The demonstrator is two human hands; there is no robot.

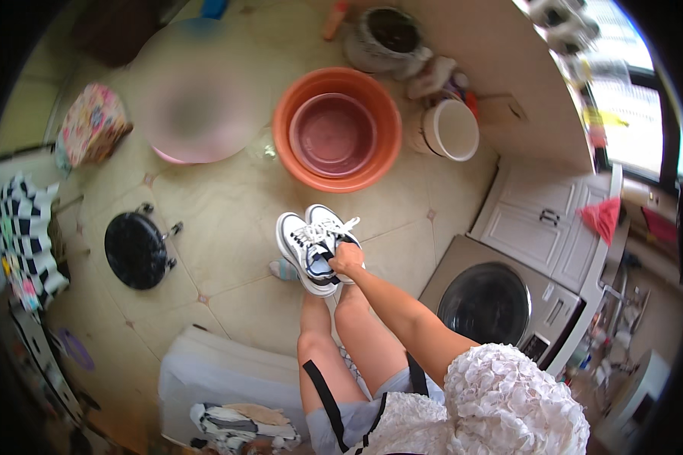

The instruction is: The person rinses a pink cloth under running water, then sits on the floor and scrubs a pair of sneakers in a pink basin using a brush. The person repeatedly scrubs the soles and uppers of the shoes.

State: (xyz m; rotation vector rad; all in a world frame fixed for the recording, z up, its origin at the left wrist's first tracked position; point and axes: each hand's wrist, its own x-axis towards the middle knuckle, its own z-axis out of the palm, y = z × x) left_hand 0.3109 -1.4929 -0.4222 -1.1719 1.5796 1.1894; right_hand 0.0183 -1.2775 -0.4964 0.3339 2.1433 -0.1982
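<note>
A pair of white sneakers (298, 236) with white laces and dark trim is held together, side by side, above my knees. My right hand (347, 259) grips the pair at the dark collar openings, its fingers closed and partly hidden behind the shoe edge. My right arm reaches out straight from a white ruffled sleeve. My left hand does not show. Just beyond the shoes, an orange basin (392, 155) sits on the tiled floor with a smaller reddish basin (332, 135) inside it.
A white bucket (455, 130) and a large pot (383, 42) stand by the wall. To the left is a round black wheeled stool (133, 250); at right, a front-loading washing machine (484, 303) under a counter. Folded clothes (243, 425) lie at the lower left.
</note>
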